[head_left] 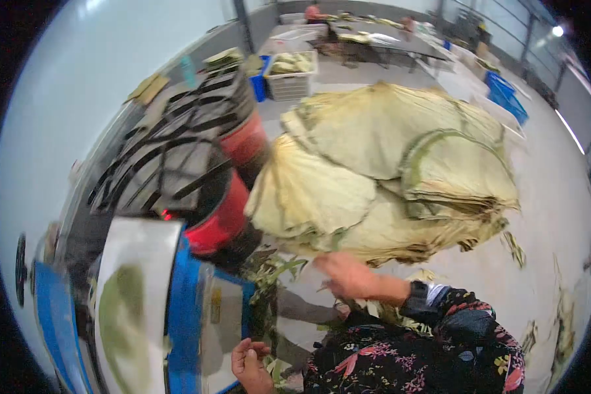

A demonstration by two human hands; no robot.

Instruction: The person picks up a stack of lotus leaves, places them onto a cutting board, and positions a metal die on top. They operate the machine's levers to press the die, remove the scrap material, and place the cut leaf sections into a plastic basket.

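We wear a black floral-print garment [368, 361], its right sleeve [482, 338] strewn with coral-pink and yellow blooms, with a plain black cuff [417, 302] beside a whitish-blue band [435, 293]; our left hand [253, 366] and right hand [348, 276] are bare.

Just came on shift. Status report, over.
Left hand half-curled, apparently empty, beside blue machine. Right hand blurred near pale leaf pile, grip unclear. Leaf scraps between machine and pile.
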